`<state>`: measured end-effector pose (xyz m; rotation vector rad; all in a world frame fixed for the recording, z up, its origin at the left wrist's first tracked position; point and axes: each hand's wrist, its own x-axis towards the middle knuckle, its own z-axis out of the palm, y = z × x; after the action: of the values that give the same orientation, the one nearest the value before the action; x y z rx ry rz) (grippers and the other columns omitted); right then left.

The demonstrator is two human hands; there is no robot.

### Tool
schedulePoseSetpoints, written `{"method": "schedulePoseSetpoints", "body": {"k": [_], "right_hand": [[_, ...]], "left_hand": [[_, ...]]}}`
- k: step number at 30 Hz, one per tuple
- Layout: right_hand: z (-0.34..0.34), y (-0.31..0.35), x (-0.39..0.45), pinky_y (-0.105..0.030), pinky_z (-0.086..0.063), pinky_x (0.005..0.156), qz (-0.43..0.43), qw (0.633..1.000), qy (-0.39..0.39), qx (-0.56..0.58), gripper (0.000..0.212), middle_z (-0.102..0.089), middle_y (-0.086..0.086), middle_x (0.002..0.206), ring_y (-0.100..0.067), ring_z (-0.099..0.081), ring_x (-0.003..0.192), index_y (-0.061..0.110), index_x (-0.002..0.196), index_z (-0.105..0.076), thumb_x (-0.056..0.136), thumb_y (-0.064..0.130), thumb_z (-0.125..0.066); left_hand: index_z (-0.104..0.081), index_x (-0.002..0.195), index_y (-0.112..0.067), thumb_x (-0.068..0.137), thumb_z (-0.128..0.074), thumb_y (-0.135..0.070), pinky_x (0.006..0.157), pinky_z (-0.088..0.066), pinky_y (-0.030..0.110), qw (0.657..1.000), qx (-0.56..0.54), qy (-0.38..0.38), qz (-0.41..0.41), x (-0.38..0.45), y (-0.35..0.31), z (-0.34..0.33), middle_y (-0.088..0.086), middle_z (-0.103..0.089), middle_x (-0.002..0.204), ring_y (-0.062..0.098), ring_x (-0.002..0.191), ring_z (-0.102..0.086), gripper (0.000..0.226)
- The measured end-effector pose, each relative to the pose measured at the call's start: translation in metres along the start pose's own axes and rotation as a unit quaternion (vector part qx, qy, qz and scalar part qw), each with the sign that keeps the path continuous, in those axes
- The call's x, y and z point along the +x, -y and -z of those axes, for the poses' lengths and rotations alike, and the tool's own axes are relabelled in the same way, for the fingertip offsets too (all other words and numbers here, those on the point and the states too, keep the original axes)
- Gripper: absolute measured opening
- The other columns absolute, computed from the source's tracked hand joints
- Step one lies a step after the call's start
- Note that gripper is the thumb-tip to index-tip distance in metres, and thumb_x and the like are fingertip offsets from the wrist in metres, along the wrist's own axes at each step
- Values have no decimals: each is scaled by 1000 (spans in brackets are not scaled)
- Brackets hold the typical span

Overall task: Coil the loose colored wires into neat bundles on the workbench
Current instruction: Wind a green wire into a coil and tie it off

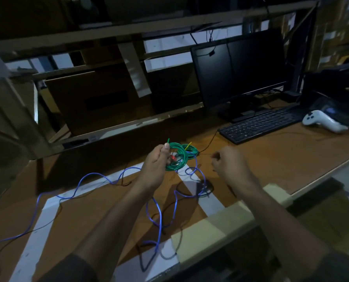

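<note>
Left hand (156,165) at centre frame grips a green wire coil (176,157), thumb on top, fingers curled round the loops; coil held up off the workbench (271,159). A second green coil (191,150) with a yellowish tip lies just behind it at 1 o'clock, on the bench. Right hand (229,162) at 3 o'clock of the coil, fingers curled in; it may pinch a thin dark strand, too dim to tell. Blue wire (159,220) loose, running from 9 o'clock edge across the white tape lines (202,192) to 6 o'clock, passing under the held coil.

Risks, judged: green loops could spring open if the grip slackens, since nothing ties them. Blue wire loops near the held coil may snag it and drag the tangle. A tail pulled hard could sweep toward the keyboard (259,124) at 2 o'clock.

Hard to see: something red (172,157) inside the left hand's grip, unclear whether wire or connector. Thin black wire (209,143) near the coils fades into shadow. Blue wire's ends are cut off at frame edge. Monitor (238,76) and white game controller (322,121) sit well apart.
</note>
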<state>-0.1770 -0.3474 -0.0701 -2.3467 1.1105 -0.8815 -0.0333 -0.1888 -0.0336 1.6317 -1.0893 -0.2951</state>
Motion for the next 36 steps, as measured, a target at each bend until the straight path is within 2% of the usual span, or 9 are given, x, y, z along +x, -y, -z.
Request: {"method": "schedulePoseSetpoints", "body": {"k": [3,5,9,12,16,21,26,31,36], "right_hand": [[-12,-14,-2,-35,-53,83,14,995,35,-91,21,-72,-11,106,-29,-65,102,9,107,-76,91,22,-71],[-14,-16,-3,-33,-48,76,20,990,47,-130,16,-71,-11,99,-29,-64,98,10,96,-76,93,24,-69],[-11,-11,-3,-33,-52,72,6,986,58,-155,12,-72,-13,92,-29,-68,87,6,90,-76,94,12,-65],[-14,-14,-4,-31,-46,65,4,987,54,-151,15,-69,-12,89,-28,-66,85,6,86,-73,96,10,-63],[-15,-8,-7,-36,-49,64,18,999,-25,-32,13,-63,-3,86,-21,-57,79,14,89,-64,100,18,-59],[0,37,-18,-33,-44,67,148,970,-109,161,4,-62,1,93,-20,-59,86,17,100,-59,103,16,-57],[-1,101,-37,-19,-56,71,166,918,28,360,7,-68,7,99,-5,-69,87,22,107,-62,101,20,-62],[-31,156,-45,-29,-60,74,204,893,118,383,12,-73,6,88,-10,-72,79,24,101,-69,94,15,-70],[-66,184,-38,-30,-61,72,167,893,145,393,9,-75,3,89,-8,-73,78,20,100,-70,94,13,-71]], "left_hand": [[-50,84,-22,111,-30,-41,72,-39,31,1000,9,14,1,2,2,-6,-2,-49,80,10,75,-48,38],[-52,85,-20,111,-31,-40,73,-39,31,1000,7,11,1,3,3,-9,-1,-48,80,13,78,-47,39],[-55,87,-18,111,-33,-39,74,-41,32,1000,-8,2,3,8,7,-15,3,-48,82,18,80,-48,40],[-55,88,-16,111,-33,-39,71,-40,29,1000,-26,3,4,9,11,-18,3,-48,81,14,75,-47,40],[-59,90,-18,111,-37,-35,68,-47,15,998,-49,-31,-10,9,16,-9,-2,-60,85,0,75,-59,36],[-62,91,-17,111,-40,-35,75,-46,27,993,-42,-111,-17,12,31,25,-4,-63,86,7,83,-58,34],[-64,101,-17,111,-39,-35,76,-46,25,979,-20,-201,-6,2,50,67,-3,-65,94,5,87,-60,33],[-65,110,-14,111,-39,-34,67,-49,12,961,-2,-276,10,-11,70,106,-2,-68,100,2,88,-63,33],[-68,107,-13,111,-40,-33,69,-47,10,937,-33,-347,31,-14,79,125,-4,-70,92,-5,83,-63,35]]}}
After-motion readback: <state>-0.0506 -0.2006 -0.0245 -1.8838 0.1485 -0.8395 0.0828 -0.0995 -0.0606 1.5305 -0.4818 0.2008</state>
